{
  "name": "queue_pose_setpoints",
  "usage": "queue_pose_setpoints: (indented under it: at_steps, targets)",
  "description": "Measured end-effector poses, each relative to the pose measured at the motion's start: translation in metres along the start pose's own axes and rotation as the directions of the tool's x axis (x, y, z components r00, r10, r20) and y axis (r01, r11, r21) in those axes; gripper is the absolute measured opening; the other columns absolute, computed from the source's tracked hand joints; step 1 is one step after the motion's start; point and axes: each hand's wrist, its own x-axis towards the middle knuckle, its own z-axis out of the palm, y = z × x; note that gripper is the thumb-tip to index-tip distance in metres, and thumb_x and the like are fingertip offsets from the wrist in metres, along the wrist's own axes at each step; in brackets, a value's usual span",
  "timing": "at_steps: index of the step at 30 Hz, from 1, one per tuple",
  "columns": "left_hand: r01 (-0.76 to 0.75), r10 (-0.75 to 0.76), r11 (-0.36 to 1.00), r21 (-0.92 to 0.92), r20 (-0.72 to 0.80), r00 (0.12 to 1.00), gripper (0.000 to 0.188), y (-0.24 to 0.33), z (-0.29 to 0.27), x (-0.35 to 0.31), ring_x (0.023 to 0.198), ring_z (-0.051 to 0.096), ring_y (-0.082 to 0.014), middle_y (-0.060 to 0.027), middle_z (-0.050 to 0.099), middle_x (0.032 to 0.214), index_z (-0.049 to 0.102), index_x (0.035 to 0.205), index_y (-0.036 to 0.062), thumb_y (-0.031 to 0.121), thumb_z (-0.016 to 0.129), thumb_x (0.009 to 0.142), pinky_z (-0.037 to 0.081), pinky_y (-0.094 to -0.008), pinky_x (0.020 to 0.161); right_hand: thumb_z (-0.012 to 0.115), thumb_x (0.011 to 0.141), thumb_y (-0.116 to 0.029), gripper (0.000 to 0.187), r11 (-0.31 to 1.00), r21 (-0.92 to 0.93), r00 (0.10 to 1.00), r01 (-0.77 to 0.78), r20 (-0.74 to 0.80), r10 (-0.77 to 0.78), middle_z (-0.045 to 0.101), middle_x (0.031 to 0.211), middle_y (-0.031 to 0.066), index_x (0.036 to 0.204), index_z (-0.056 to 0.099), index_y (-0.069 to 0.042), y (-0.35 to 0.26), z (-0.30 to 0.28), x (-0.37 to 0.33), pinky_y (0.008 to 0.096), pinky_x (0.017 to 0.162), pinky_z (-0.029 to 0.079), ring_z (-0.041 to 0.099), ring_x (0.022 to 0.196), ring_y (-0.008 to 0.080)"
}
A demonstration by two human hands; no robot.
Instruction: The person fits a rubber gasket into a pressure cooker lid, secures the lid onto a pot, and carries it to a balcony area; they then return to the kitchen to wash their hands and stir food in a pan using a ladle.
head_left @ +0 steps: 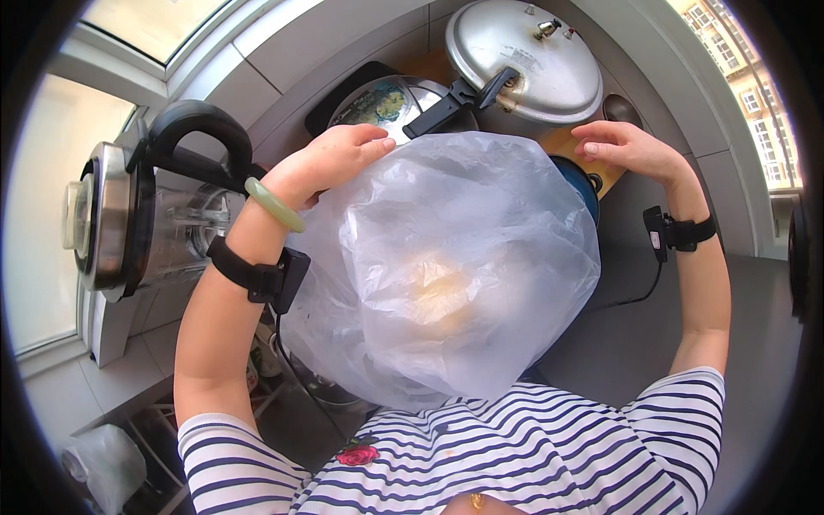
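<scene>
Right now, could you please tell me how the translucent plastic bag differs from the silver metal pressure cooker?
The translucent plastic bag is thin and crumpled; the silver metal pressure cooker is rigid. The bag lets a pale yellow patch show through; the cooker is opaque. The cooker has a black handle; the bag shows none.

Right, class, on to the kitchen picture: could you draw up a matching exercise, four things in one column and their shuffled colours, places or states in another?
Things:
1. plastic bag
2. large lidded pot
3. bangle
4. rose

Descriptions:
A. pale green
B. red, on the striped shirt
C. translucent and crumpled
D. silver, with a long black handle

Pairs: 1-C, 2-D, 3-A, 4-B
</scene>
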Motion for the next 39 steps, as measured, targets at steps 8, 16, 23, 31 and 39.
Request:
queue_pose_setpoints:
  at_steps: [8, 16, 23, 31, 39]
  targets:
    - [-0.298, 0.292, 0.954, -0.017, -0.151, 0.944, 0.067, -0.091, 0.008, -0.104, 0.123, 0.052, -0.0331, -0.0247, 0.053, 0.133, 0.043, 0.137, -0.0057, 0.035, 0.065, 0.088, 0.04, -0.0365, 0.103, 0.067, 0.087, -0.018, 0.041, 0.987, 0.159, 0.999, 0.038, -0.03, -0.034, 0.063, 0.107, 0.0009, 0.123, 0.059, -0.001, -0.018, 0.084, -0.039, 0.0239, 0.082, 0.045, 0.054, 0.089, 0.0069]
    - [-0.136, 0.084, 0.979, -0.15, -0.312, 0.946, 0.087, -0.133, 0.035, -0.207, 0.112, 0.056, -0.0275, -0.0209, 0.058, 0.124, 0.041, 0.138, -0.0056, 0.029, 0.08, 0.068, 0.044, -0.0329, 0.097, 0.07, 0.081, -0.009, 0.034, 0.773, 0.439, 0.889, 0.457, -0.218, -0.402, 0.067, 0.108, 0.0017, 0.114, 0.064, -0.001, -0.117, 0.108, -0.155, 0.0184, 0.072, 0.048, 0.058, 0.082, 0.0034]
    - [-0.544, 0.369, 0.571, -0.615, -0.399, 0.839, 0.093, -0.063, 0.026, -0.278, 0.116, 0.053, -0.022, -0.015, 0.053, 0.129, 0.029, 0.147, -0.0004, 0.014, 0.08, 0.071, 0.04, -0.0337, 0.101, 0.066, 0.085, -0.011, 0.033, 0.844, 0.152, 0.775, 0.514, -0.504, -0.381, 0.067, 0.107, 0.0018, 0.116, 0.063, -0.001, -0.119, 0.036, -0.235, 0.0219, 0.082, 0.049, 0.061, 0.091, 0.0069]
    - [-0.859, 0.73, 0.475, 0.192, -0.63, 0.263, 0.076, 0.058, 0.011, -0.184, 0.126, 0.049, -0.0248, -0.0086, 0.04, 0.144, 0.038, 0.146, 0.0193, -0.002, 0.066, 0.079, 0.043, -0.0358, 0.1, 0.062, 0.089, -0.019, 0.02, 0.962, -0.206, 0.578, 0.179, -0.77, -0.272, 0.065, 0.088, -0.0045, 0.106, 0.066, -0.009, -0.121, -0.154, -0.17, 0.0207, 0.076, 0.046, 0.058, 0.079, 0.0044]
    - [-0.719, 0.821, 0.51, 0.473, -0.517, 0.242, 0.045, 0.112, 0.041, -0.104, 0.114, 0.055, -0.0308, -0.0135, 0.054, 0.131, 0.061, 0.124, 0.0126, 0.0, 0.062, 0.081, 0.045, -0.0374, 0.097, 0.063, 0.087, -0.022, 0.027, 0.892, -0.392, 0.288, 0.223, -0.848, -0.445, 0.07, 0.093, -0.0016, 0.108, 0.07, -0.008, -0.051, -0.233, 0.026, 0.0236, 0.074, 0.047, 0.062, 0.082, 0.0101]
